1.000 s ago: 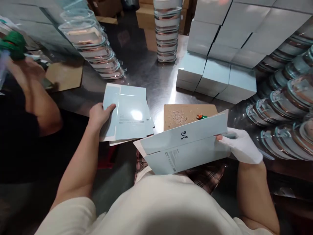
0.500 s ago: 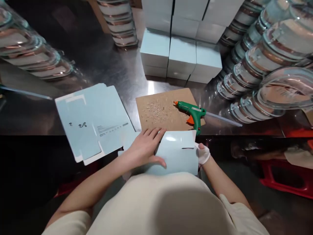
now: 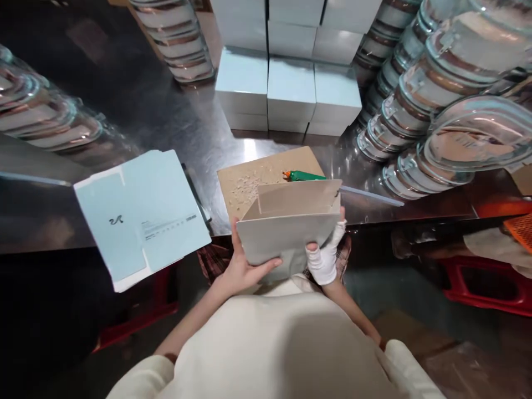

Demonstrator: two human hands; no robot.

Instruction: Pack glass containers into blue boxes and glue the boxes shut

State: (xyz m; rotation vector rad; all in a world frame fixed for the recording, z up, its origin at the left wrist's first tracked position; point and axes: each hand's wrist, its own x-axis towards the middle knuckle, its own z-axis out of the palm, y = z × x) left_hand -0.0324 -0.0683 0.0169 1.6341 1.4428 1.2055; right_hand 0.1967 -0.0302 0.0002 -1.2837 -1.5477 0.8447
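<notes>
Between my two hands is a pale cardboard box (image 3: 286, 238), its upper side open and its brown inside showing. My left hand (image 3: 245, 269) grips the box's left end, thumb across the near wall. On the right end, my right hand (image 3: 326, 257), in a white glove with bare fingertips, holds it with the thumb in front. Behind the box a green glue gun (image 3: 305, 176) lies on a brown cardboard sheet (image 3: 233, 183) strewn with small scraps; the box hides most of the gun. To the left rests a stack of flat light-blue box blanks (image 3: 166, 188) with printing and a handwritten mark.
White boxes (image 3: 291, 83) are stacked at the back of the metal table (image 3: 199, 133). Clear round containers (image 3: 415, 127) stand piled on the right, with more piles (image 3: 41, 116) on the left. Red stools (image 3: 486, 288) are below the table edge. Part of another person's arm (image 3: 428, 246) shows at the right.
The flat light-blue piece under my hands is now a raised, open-topped box. My left hand has moved from lying on top to gripping its side. The view has shifted a little.
</notes>
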